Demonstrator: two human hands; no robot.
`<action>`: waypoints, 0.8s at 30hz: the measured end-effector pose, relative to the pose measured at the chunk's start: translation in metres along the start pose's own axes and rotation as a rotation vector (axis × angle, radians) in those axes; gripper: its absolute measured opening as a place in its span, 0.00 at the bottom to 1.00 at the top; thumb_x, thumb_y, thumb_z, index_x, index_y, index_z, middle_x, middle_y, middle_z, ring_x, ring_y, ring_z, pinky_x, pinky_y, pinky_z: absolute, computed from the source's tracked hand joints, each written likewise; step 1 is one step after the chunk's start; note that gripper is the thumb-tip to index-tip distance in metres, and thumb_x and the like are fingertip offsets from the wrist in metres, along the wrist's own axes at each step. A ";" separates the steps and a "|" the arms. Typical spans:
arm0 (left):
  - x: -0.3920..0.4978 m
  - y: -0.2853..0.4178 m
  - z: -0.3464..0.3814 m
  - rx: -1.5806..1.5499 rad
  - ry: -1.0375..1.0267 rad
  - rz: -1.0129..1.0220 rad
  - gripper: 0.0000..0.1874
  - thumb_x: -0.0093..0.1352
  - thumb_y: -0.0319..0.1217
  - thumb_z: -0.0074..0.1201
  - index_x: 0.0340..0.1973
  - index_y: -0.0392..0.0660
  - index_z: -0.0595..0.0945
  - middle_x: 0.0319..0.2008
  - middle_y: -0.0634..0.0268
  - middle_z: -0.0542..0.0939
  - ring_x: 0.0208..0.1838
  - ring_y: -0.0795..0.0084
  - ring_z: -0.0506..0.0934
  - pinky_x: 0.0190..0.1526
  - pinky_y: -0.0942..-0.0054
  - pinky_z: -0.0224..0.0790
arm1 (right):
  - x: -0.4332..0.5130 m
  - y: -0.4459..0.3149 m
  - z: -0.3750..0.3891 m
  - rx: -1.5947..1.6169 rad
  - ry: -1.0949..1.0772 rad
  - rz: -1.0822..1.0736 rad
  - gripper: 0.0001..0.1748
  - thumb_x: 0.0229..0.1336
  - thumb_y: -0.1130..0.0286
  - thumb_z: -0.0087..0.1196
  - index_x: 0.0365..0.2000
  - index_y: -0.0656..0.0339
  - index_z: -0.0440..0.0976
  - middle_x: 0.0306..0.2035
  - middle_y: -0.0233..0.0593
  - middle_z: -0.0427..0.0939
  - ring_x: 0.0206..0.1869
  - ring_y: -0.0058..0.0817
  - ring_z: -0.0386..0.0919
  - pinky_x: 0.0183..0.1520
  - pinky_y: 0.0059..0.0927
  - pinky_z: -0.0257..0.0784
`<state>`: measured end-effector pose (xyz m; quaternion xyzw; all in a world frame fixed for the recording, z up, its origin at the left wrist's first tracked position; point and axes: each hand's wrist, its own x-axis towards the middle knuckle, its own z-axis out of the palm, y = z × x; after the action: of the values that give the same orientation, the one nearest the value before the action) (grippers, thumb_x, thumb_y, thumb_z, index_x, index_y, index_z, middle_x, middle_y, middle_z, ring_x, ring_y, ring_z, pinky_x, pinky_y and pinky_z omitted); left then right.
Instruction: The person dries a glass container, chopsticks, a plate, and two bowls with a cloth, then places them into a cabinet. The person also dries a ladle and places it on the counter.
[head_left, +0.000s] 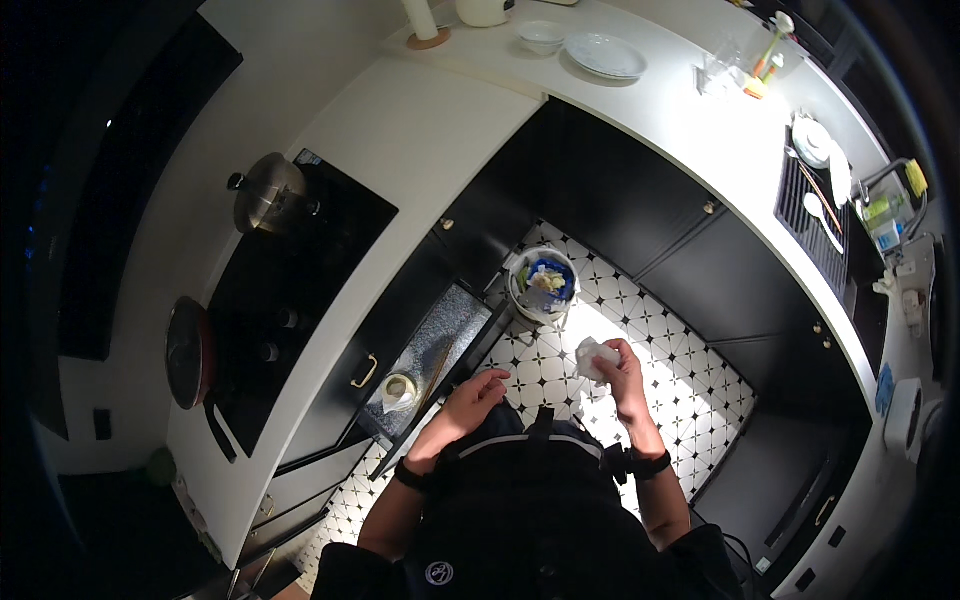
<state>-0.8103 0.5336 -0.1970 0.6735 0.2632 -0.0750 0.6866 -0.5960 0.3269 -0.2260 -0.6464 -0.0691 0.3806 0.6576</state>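
Note:
My right hand (625, 380) grips a crumpled white tissue or cloth (595, 358) above the tiled floor. Empty, with its fingers loosely bent and apart, my left hand (474, 403) hovers by the front panel of a pulled-out drawer (463, 315). Inside that drawer lie wooden chopsticks (436, 373) and a small round container (400, 391) with white wrapping about it. A lined trash bin (544, 285) stands on the floor beyond my hands. It holds blue packaging and food scraps.
To the left, a black cooktop (262, 300) carries a steel pot (271, 195) and a lidded frying pan (189, 352). Bowls (541, 36) and plates (606, 55) sit on the far white counter. Rightward are a dark drying rack (801, 199) with utensils and black lower cabinets (697, 270).

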 end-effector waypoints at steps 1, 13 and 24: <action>0.003 -0.003 -0.012 0.005 0.025 0.008 0.19 0.78 0.36 0.49 0.62 0.44 0.74 0.46 0.67 0.80 0.46 0.78 0.78 0.48 0.76 0.71 | 0.010 0.001 0.014 -0.030 -0.010 0.007 0.08 0.64 0.78 0.55 0.43 0.61 0.71 0.33 0.28 0.75 0.33 0.14 0.70 0.35 0.18 0.66; 0.006 0.001 -0.085 -0.064 0.192 0.028 0.15 0.77 0.32 0.50 0.56 0.40 0.77 0.41 0.65 0.82 0.41 0.79 0.79 0.42 0.79 0.71 | 0.042 -0.019 0.089 -0.116 -0.097 -0.056 0.13 0.62 0.68 0.61 0.45 0.58 0.73 0.29 0.24 0.72 0.30 0.12 0.67 0.32 0.19 0.63; 0.055 0.114 0.127 0.063 -0.068 0.192 0.16 0.77 0.26 0.46 0.59 0.39 0.75 0.46 0.62 0.82 0.45 0.73 0.80 0.45 0.75 0.72 | -0.069 -0.083 -0.131 0.174 0.059 -0.218 0.13 0.66 0.67 0.59 0.44 0.59 0.68 0.38 0.34 0.76 0.36 0.18 0.76 0.36 0.20 0.72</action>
<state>-0.6782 0.4345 -0.1270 0.7141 0.1715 -0.0396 0.6775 -0.5339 0.1924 -0.1438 -0.5864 -0.0862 0.2921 0.7506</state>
